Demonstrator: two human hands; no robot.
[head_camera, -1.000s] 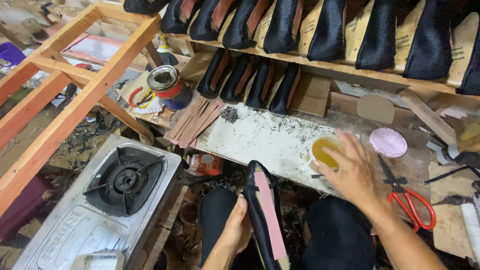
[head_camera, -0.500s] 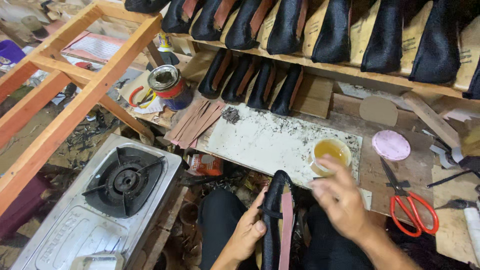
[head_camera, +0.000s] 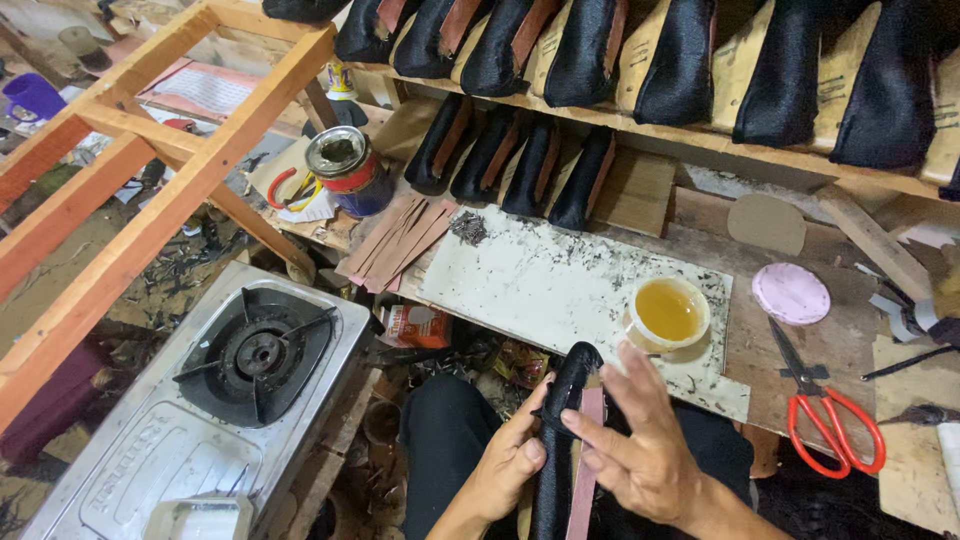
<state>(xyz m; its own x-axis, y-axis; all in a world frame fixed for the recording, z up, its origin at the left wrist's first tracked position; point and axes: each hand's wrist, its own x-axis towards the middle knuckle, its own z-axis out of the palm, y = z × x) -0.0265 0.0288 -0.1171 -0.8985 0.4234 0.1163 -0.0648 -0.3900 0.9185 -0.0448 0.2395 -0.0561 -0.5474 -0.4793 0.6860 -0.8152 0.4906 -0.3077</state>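
A long black shoe part (head_camera: 562, 400) with a pink-brown strip (head_camera: 587, 470) along it stands upright over my lap. My left hand (head_camera: 508, 458) grips it from the left side. My right hand (head_camera: 640, 445) lies against it from the right, with a fingertip pressed on the strip and the other fingers spread. Just beyond my right hand, a small round tub of yellow glue (head_camera: 668, 311) sits on the white, speckled work board (head_camera: 540, 285).
Red-handled scissors (head_camera: 825, 410) and a pink lid (head_camera: 791, 293) lie to the right. A tin can (head_camera: 347, 170) and brown strips (head_camera: 395, 240) sit left of the board. Black shoe parts (head_camera: 520, 160) line the shelves. A gas stove (head_camera: 215, 400) and wooden frame (head_camera: 150, 210) stand at left.
My right hand has come back from the glue tub to the shoe part and now presses on its strip. The shoe part has turned more upright.
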